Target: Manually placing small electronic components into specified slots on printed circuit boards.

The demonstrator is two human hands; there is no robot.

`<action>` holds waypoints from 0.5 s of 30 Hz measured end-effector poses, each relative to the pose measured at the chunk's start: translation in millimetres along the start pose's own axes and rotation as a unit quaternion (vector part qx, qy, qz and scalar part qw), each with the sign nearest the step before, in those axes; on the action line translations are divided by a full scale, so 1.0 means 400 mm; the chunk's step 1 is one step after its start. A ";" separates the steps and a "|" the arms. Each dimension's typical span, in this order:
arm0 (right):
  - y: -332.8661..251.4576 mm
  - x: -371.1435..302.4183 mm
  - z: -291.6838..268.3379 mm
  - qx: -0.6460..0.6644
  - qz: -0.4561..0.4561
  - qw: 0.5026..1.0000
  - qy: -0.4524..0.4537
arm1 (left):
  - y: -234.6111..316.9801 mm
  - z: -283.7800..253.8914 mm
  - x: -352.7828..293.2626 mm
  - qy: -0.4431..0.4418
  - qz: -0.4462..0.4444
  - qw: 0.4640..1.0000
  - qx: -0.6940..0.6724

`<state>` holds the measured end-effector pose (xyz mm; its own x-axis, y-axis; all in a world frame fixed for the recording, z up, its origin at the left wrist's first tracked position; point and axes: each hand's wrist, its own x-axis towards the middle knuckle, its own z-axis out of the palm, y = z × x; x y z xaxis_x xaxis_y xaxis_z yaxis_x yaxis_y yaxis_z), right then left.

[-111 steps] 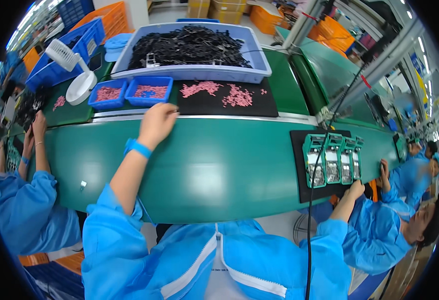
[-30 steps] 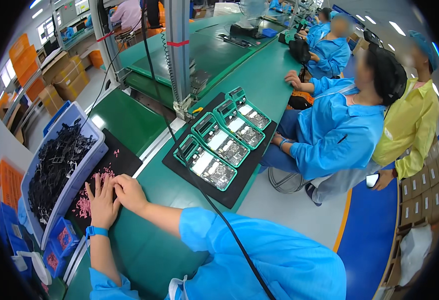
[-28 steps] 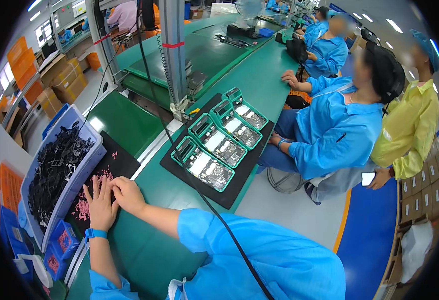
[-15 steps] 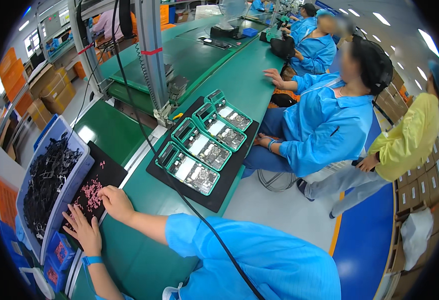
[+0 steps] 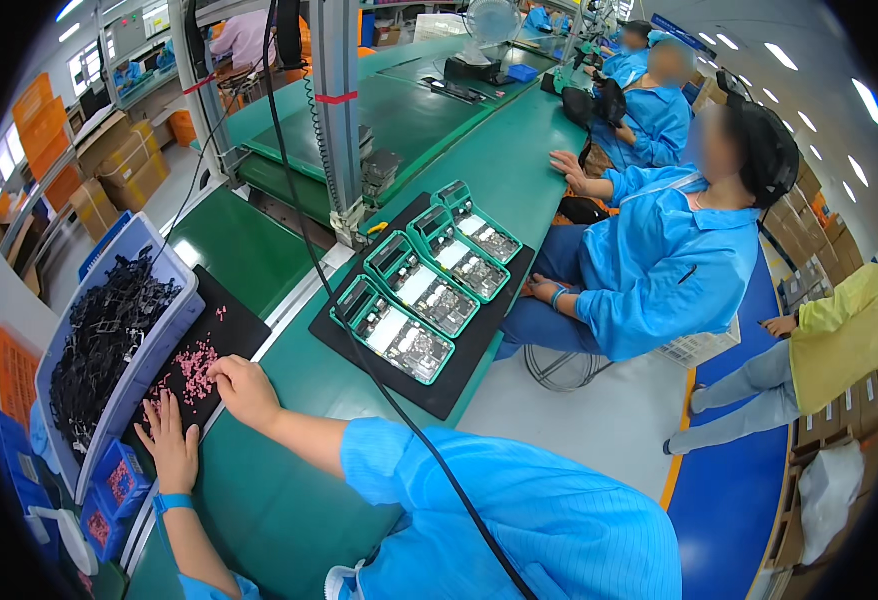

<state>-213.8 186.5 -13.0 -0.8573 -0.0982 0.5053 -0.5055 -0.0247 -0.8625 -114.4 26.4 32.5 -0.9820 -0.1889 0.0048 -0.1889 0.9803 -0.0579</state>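
Small pink pieces [image 5: 197,368] lie scattered on a black mat [image 5: 243,330] at the left of the green bench. My left hand [image 5: 172,448], with a blue band at the wrist, rests on the mat's near end, fingers spread, beside some of the pieces. Curled fingers of my right hand [image 5: 246,393] touch down at the right edge of the pink heap. Its fingertips look pinched together; whether a piece is between them is hidden. A pale blue bin [image 5: 184,305] full of tangled black parts stands left of the mat.
Several green-framed trays with circuit boards [image 5: 409,345] lie on another black mat [image 5: 449,392]. Small blue boxes [image 5: 119,482] of pink pieces sit near my left wrist. A black cable [image 5: 389,400] hangs across the view. A seated co-worker [image 5: 659,260] is at the right.
The whole view has shifted slightly, moving the bench rightward in the picture. Both my hands stay at the pink pieces with little change. The person in yellow has moved to the right.
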 end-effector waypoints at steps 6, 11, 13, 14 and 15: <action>0.002 0.003 0.000 -0.010 -0.012 1.000 0.004 | -0.050 0.028 -0.005 0.051 0.025 0.998 0.020; -0.008 0.004 0.000 -0.006 0.008 1.000 -0.001 | -0.081 0.057 0.006 0.020 -0.012 0.999 0.046; -0.015 0.003 0.002 -0.009 0.002 1.000 0.005 | -0.091 0.073 0.006 0.049 -0.026 0.996 0.063; -0.014 0.004 0.002 -0.010 0.000 1.000 0.006 | -0.092 0.078 0.008 0.061 -0.033 0.995 0.066; -0.012 0.003 -0.001 -0.016 0.005 1.000 0.002 | -0.090 0.081 0.012 0.055 -0.045 0.995 0.072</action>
<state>-212.4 186.8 -8.2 -0.8622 -0.0942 0.4976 -0.5005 0.0085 -0.8657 -112.2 -11.5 2.3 -0.9574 -0.2605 0.1243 -0.2810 0.9397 -0.1948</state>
